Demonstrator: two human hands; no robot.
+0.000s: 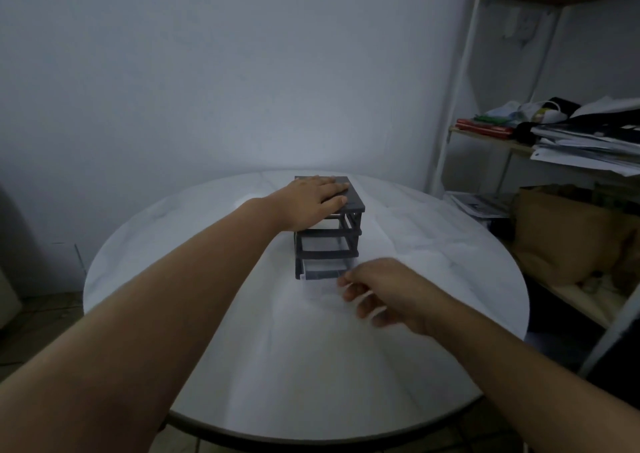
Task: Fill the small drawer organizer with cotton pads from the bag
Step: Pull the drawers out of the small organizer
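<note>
Organizer (329, 241): small dark frame with tiers, standing upright toward the far middle of my round white surface (242, 366). Its bottom drawer (320, 281), clear plastic, sticks out toward me.

My left hand (313, 201): flat on the organizer's top, palm down, fingers (334, 184) straight and lying close together, gripping nothing.

My right hand (384, 293): low over the surface just in front of the drawer, blurred; its fingers (356, 296) are curled and slightly apart at the drawer's near right corner. I cannot tell whether they touch it or pinch anything.

Shelves (540, 147): to my right beside the surface, stacked with papers and oddments. A brown paper bag (568, 234) sits on a lower shelf.
</note>
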